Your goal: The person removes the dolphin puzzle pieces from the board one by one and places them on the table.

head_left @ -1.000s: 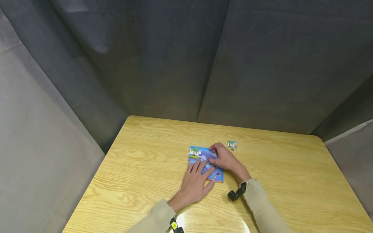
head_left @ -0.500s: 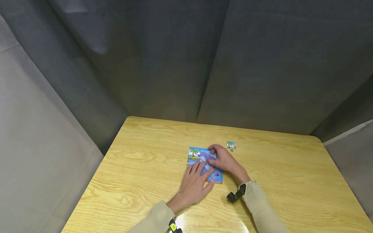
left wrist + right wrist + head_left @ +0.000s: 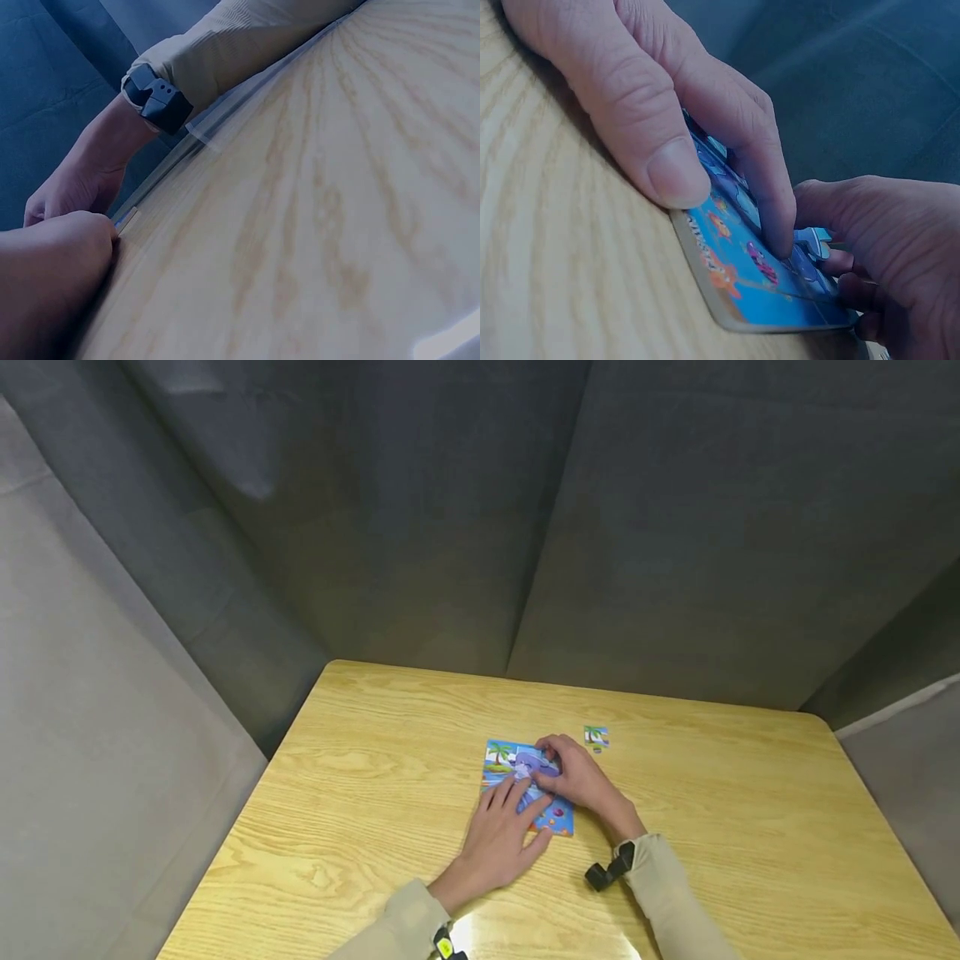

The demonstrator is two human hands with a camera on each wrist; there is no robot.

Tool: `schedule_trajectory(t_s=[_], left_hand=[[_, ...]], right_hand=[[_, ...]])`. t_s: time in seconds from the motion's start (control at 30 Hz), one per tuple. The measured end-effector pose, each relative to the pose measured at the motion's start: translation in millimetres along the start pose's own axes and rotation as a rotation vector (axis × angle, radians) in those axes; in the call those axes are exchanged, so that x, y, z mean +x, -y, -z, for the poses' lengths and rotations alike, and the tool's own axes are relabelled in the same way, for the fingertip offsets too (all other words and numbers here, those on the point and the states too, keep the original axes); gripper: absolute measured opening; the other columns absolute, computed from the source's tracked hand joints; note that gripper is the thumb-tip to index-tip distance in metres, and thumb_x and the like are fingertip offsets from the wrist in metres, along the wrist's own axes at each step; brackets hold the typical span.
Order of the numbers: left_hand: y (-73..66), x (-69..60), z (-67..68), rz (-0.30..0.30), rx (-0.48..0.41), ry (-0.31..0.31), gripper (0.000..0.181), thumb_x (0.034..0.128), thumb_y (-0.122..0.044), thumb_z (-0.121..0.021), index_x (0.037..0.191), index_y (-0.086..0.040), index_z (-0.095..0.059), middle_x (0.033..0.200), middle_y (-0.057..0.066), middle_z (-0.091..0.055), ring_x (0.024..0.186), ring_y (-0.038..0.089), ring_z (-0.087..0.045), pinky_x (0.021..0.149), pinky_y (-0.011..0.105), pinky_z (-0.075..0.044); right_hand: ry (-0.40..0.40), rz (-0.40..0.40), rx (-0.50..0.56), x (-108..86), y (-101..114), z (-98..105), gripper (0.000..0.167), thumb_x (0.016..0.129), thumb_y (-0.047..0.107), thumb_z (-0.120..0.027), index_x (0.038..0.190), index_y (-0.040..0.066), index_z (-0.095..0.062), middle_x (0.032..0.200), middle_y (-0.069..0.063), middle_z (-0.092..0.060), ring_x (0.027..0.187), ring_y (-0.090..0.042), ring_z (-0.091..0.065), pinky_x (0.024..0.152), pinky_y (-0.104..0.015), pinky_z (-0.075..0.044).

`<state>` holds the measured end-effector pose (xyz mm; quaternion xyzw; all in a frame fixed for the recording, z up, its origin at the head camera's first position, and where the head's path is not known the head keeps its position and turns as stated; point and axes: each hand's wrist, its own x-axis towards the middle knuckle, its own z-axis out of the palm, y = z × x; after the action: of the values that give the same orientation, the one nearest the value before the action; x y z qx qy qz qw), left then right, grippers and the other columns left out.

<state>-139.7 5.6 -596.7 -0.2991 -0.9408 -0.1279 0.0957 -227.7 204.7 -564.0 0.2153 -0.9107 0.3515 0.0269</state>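
A flat jigsaw puzzle (image 3: pixel 561 820) with a dolphin, a palm tree and sea creatures lies on the wooden table. My left hand (image 3: pixel 497 839) rests on its lower left part with fingers spread; in the right wrist view the left thumb (image 3: pixel 676 174) touches the bottom edge. Bent over the upper right part, my right hand (image 3: pixel 581 774) pinches a small light-blue puzzle piece (image 3: pixel 814 244) between thumb and fingers. Its fit with the pieces around it is hidden. The left wrist view shows my left hand (image 3: pixel 52 262) close up, the right hand (image 3: pixel 71 191) beyond it.
A loose palm-tree puzzle piece (image 3: pixel 596 735) lies behind the right hand, with a small bit of the same colours just below it. Dark curtains (image 3: pixel 480 527) hang along the table's far edge, and grey cloth (image 3: pixel 97 693) stands at the left.
Both hands stay nearly in place on the puzzle. The right fingers shift only slightly at its upper right. The loose palm-tree piece has not moved.
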Motion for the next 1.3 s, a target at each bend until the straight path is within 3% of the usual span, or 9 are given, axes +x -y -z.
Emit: schedule_trajectory(t_s=[0.67,1.0,1.3], left_hand=[[3.5,-2.1,-0.3,0.005,0.002,0.004,0.054,0.1085,-0.056,-0.036,0.156,-0.035,-0.049,0.167,0.006,-0.034,0.154,0.033,-0.029,0.121,0.054,-0.029],[3.3,-0.5,-2.2,0.007,-0.004,0.005,0.054,0.109,-0.056,-0.034,0.157,-0.035,-0.048,0.166,0.005,-0.035,0.154,0.032,-0.028,0.121,0.054,-0.028],[4.6,-1.1,-2.9,0.0,0.006,-0.02,0.054,0.1087,-0.056,-0.036,0.157,-0.035,-0.048,0.165,0.006,-0.036,0.154,0.032,-0.029,0.121,0.054,-0.029]], right_hand=[[-0.048,-0.036,0.025,0.7,0.3,-9.4,0.039,0.085,0.021,-0.087,0.116,0.001,-0.075,0.092,-0.003,-0.066,0.078,-0.017,-0.055,0.072,-0.032,-0.047],[-0.145,0.101,-0.033,1.3,-11.5,-12.7,0.036,0.078,0.025,-0.088,0.106,0.003,-0.078,0.086,-0.002,-0.066,0.077,-0.015,-0.059,0.072,-0.034,-0.051],[-0.124,0.132,-0.039,2.8,-17.2,-10.1,0.04,0.075,0.026,-0.088,0.109,0.006,-0.079,0.087,0.0,-0.062,0.077,-0.013,-0.054,0.069,-0.029,-0.047]])
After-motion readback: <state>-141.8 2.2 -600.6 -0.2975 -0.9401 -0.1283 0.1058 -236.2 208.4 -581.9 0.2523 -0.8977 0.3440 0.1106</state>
